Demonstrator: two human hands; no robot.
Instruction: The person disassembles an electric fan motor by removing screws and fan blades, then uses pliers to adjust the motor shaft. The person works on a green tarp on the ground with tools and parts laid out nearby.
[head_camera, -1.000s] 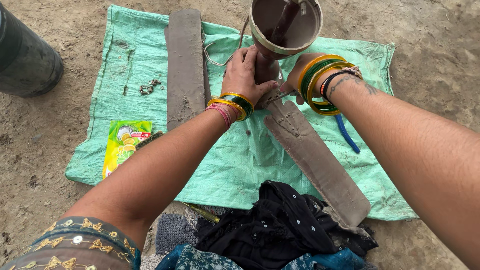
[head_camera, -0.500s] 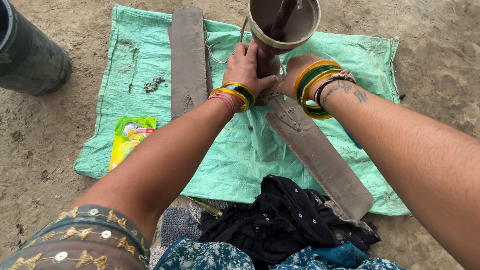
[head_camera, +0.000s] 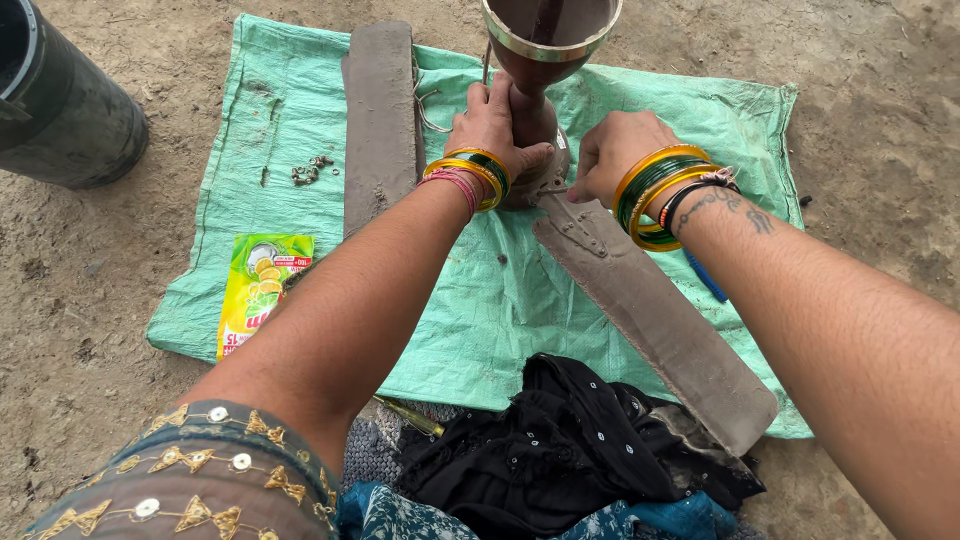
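Observation:
A brown ceiling-fan motor with a cup-shaped cover (head_camera: 548, 40) stands upright on a green woven sheet (head_camera: 480, 300). My left hand (head_camera: 492, 125) grips its narrow stem from the left. My right hand (head_camera: 612, 150) rests closed at the base of the stem, on the root of a dusty brown fan blade (head_camera: 655, 315) that runs toward the lower right. Both wrists carry yellow and green bangles. A second fan blade (head_camera: 380, 120) lies loose on the sheet to the left of my left hand.
A few small metal screws (head_camera: 310, 170) lie on the sheet at the left. A yellow-green sachet (head_camera: 262, 285) sits at the sheet's left edge. A dark cylinder (head_camera: 65, 105) stands on the dirt at upper left. Black cloth (head_camera: 570, 450) lies near me. A blue tool (head_camera: 705, 278) shows under my right wrist.
The view has shifted down and closer, so the fan motor sits higher in frame. Both hands stay at the motor stem and blade root with little movement.

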